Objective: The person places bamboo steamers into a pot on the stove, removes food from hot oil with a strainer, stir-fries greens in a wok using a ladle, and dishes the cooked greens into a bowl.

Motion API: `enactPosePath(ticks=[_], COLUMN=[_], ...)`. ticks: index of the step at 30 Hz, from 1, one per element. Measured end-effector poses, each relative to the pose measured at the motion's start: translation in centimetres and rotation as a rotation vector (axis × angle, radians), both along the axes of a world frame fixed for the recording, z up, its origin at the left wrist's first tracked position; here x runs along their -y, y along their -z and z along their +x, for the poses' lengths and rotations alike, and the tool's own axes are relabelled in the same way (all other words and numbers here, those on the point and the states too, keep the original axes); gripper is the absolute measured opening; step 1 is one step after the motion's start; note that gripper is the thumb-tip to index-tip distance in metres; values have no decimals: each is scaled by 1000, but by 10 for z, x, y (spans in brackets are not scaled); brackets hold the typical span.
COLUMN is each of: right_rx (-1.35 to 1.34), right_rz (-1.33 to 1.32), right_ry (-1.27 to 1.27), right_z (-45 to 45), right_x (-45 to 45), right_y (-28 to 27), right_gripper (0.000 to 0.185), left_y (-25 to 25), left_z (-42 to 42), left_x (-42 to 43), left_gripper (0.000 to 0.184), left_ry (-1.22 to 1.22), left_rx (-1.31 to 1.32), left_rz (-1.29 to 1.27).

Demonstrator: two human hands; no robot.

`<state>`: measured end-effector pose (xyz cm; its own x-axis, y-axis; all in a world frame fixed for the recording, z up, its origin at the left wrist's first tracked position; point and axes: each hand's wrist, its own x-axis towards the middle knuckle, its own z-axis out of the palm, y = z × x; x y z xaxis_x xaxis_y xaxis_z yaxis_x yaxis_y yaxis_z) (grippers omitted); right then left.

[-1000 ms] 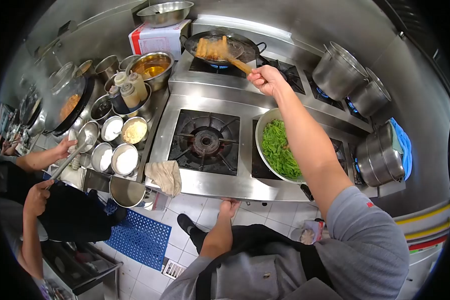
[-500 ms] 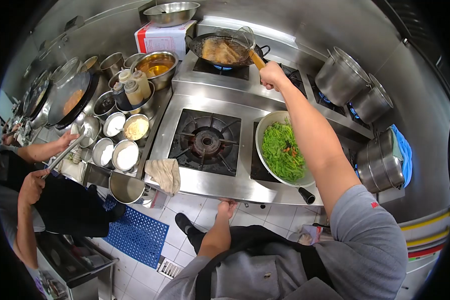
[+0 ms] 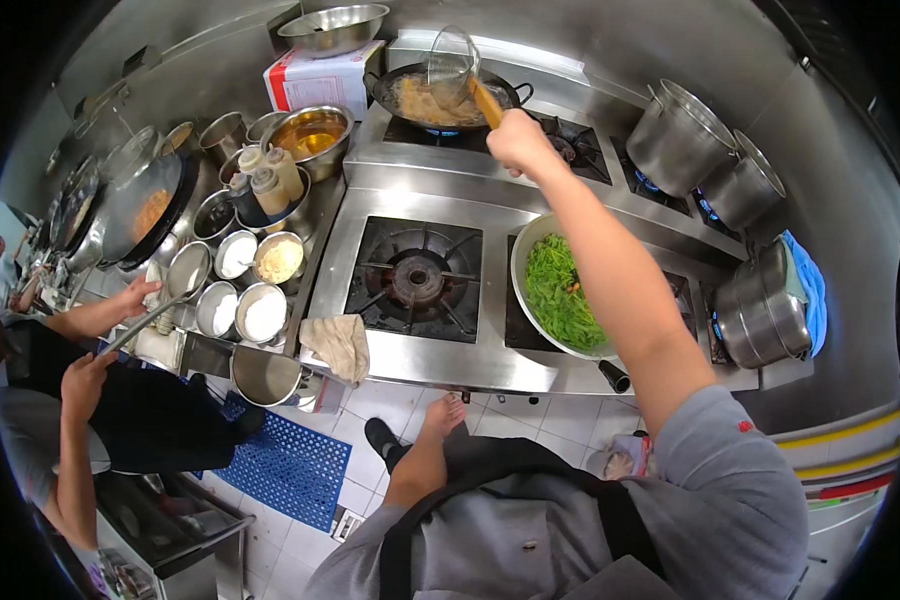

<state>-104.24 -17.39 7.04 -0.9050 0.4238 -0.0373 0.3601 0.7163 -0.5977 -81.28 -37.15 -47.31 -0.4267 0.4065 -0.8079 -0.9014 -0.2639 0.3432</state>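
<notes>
My right hand [image 3: 520, 141] is closed round the wooden handle of a wire strainer [image 3: 452, 58]. The strainer's mesh bowl is tilted up at the wok [image 3: 380, 90], its lower part over the bubbling oil. Golden frying food [image 3: 420, 100] lies in the oil, and a blue flame burns beneath. Low by the stove's front edge, my left hand [image 3: 444, 412] hangs with fingers loosely apart, holding nothing. Under my right forearm sits a pale pan [image 3: 518, 262] of leafy greens [image 3: 560, 290], partly hidden by the arm.
An unlit burner [image 3: 420, 276] lies left of the pan. Tall steel pots [image 3: 680, 140] stand at the right over flames. To the left are squeeze bottles [image 3: 270, 190], bowls of white powder [image 3: 262, 312] and a cloth [image 3: 336, 345]. A co-worker's hands [image 3: 85, 385] hold a ladle [image 3: 188, 270].
My right hand has moved left, and the strainer has swung left and tilted up over the wok. My left hand has come away from the stove's front edge. The co-worker's ladle has shifted slightly.
</notes>
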Motion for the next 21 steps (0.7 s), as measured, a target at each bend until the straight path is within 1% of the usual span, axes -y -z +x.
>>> enactPosePath(ticks=[1, 2, 5, 7, 8, 10, 11, 12, 14, 16, 18, 21], right_rx=[7, 36, -11, 44, 36, 57, 76, 72, 35, 54, 33, 28], right_rz=[1, 13, -64, -64, -67, -62, -80, -80, 44, 42, 174, 282], right_ry=[-11, -23, -15, -22, -16, 31, 32, 41, 8, 26, 23, 40], right_z=[-3, 0, -24, -40, -53, -72, -69, -74, -82, -77, -62, -47], right_x=[8, 20, 30, 38, 42, 52, 62, 68, 81, 90, 96, 103], right_y=[3, -1, 18, 21, 29, 45, 42, 43, 49, 46, 40, 38], right_gripper=[21, 20, 20, 29, 29, 49, 59, 59, 57, 57, 57, 60], left_y=[-10, -6, -2, -5, -2, 6, 20, 39, 32, 16, 58, 58], left_z=[-3, -4, -11, -20, -23, -33, -38, -42, -56, -55, -51, -53], left_x=[14, 31, 78, 107, 120, 153, 179, 208, 244, 279, 317, 372], left_gripper=[35, 35, 37, 38, 36, 35, 35, 34, 33, 31, 24, 23], left_ry=[14, 16, -37, 1, 24, 135, 145, 195, 253, 258, 224, 273], left_rx=[-13, -13, 12, 23, -12, -61, -68, -117, -163, -59, -38, -23], left_rz=[-72, -82, -124, -217, -234, -283, -285, -256, -225, -408, -449, -504])
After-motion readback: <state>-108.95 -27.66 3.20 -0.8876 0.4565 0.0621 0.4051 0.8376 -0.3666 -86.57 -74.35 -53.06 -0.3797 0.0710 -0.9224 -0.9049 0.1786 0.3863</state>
